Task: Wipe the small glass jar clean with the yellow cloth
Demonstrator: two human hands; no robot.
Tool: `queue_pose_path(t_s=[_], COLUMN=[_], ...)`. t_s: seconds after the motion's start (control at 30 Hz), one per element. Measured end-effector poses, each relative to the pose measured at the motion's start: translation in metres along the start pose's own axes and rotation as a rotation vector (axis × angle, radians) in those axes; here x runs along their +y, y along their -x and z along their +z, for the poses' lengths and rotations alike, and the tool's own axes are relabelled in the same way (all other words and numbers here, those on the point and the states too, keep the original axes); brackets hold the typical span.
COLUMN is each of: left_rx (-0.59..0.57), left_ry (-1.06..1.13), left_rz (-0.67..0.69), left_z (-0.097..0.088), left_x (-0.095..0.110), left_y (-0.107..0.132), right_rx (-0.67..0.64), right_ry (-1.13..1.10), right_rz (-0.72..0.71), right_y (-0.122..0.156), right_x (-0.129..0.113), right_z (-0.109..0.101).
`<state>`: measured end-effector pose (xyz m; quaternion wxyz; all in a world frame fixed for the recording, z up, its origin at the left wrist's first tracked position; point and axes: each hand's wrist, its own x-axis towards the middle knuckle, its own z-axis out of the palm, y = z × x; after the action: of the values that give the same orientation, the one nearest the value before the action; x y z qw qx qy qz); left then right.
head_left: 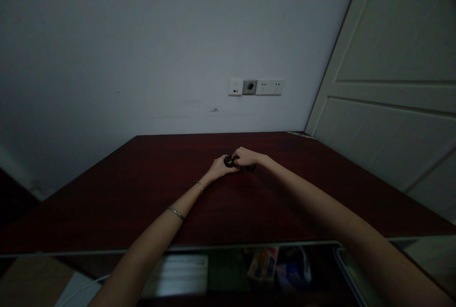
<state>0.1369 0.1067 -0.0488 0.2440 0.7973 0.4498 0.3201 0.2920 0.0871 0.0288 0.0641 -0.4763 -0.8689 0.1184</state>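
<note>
Before us rises a pale wall point(178, 36), with a panelled door point(384, 117) slanting down at the right, and below them we see a broad reddish-brown table point(171, 155). Under its front edge we look into an open compartment point(322, 274): a flat silvery case point(181, 274) lies at the left, a printed orange packet point(263, 264) leans near the middle, and a bluish-purple packet point(292, 274) sits just beside it. Both forearms cross over this compartment and hide parts of it from us. Beyond, on the table toward the wall, we find the left hand point(219, 168) and the right hand point(246, 156) together, each grip closed on the same item. Above them we notice a row of wall sockets point(270, 87), and on the left forearm two thin bracelets point(175, 212). Smallest is the dark object point(229, 161) between the hands, just above the tabletop or touching it, we cannot tell which; it looks nearly black, rounded, with a yellowish mark, and the fingers cover most of it.
</note>
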Motion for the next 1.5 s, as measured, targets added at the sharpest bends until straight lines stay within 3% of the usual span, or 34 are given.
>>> queue_pose_path(t_s=[0.37,0.73,1.0,1.2,1.5], left_rx=[-0.025,-0.013,0.006,-0.005,-0.01], left_ry=[0.011,0.055,0.01,0.053,0.083], left_rz=[0.007,0.001,0.022,0.008,0.011], left_z=[0.0,0.002,0.002,0.001,0.003], left_x=[-0.001,-0.004,-0.002,0.001,-0.001], left_y=[0.001,0.0,0.003,0.005,0.003], right_rx=[0.202,0.484,0.783,0.791,0.848], right_ry=[-0.402,-1.168,-1.691,-1.823,-1.611], right_rz=[0.072,0.121,0.276,0.328,0.359], right_y=[-0.01,-0.014,0.008,0.019,0.005], right_x=[0.027,0.046,0.065,0.067,0.054], right_z=[0.022,0.04,0.04,0.035,0.043])
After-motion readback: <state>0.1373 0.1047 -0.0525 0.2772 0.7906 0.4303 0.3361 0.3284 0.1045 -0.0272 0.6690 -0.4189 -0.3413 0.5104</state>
